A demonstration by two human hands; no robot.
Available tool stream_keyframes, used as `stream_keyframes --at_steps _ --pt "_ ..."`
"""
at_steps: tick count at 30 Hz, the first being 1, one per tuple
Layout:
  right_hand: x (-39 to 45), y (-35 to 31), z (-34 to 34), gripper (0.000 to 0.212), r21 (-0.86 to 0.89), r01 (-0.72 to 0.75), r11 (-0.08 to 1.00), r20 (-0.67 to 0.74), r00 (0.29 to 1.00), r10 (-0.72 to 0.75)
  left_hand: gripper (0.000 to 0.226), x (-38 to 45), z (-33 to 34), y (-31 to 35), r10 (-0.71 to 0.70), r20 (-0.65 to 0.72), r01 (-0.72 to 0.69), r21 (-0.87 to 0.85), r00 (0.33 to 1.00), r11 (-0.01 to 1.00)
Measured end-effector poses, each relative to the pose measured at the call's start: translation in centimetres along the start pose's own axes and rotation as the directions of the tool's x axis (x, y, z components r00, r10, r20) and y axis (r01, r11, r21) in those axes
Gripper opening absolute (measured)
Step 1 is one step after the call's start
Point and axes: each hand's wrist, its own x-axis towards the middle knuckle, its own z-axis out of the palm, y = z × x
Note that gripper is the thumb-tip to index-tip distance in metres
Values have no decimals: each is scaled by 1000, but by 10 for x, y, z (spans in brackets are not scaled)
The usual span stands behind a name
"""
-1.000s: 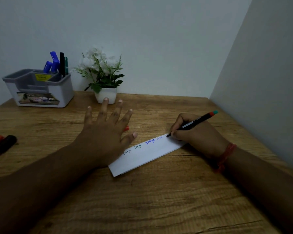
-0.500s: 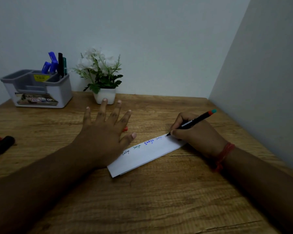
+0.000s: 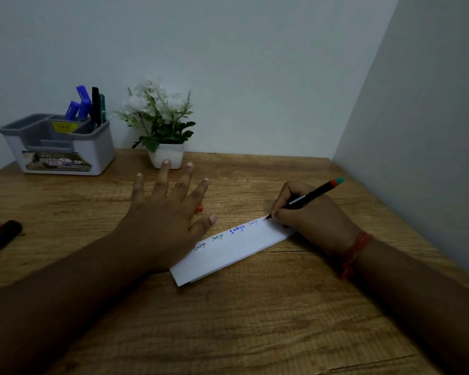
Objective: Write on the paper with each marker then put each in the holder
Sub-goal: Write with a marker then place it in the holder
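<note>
Paper [image 3: 236,253] lies on the wooden table [image 3: 255,320], nearer the right edge than the left. It is a long white folded strip, with small words in a row along its top edge. The left hand [image 3: 163,220] lies flat on its left end, fingers straight and spread. The right hand [image 3: 312,217] pinches a black marker [image 3: 309,197] with a red and green end, tip touching the paper. A grey holder [image 3: 63,144] with blue, black and green markers stands at the back left corner. Two more markers [image 3: 0,236] lie at the left edge.
</note>
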Motion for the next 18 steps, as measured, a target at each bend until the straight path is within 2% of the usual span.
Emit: stream_keyframes --at_steps 7,18 --pt "0 0 0 13 0 -17 1000 -8 1000 17 82 -1 1 -1 3 -2 -3 -1 1000 1000" --pt "0 1 0 9 -24 -25 999 -29 999 25 80 -1 1 -1 4 0 -4 -1 1000 1000"
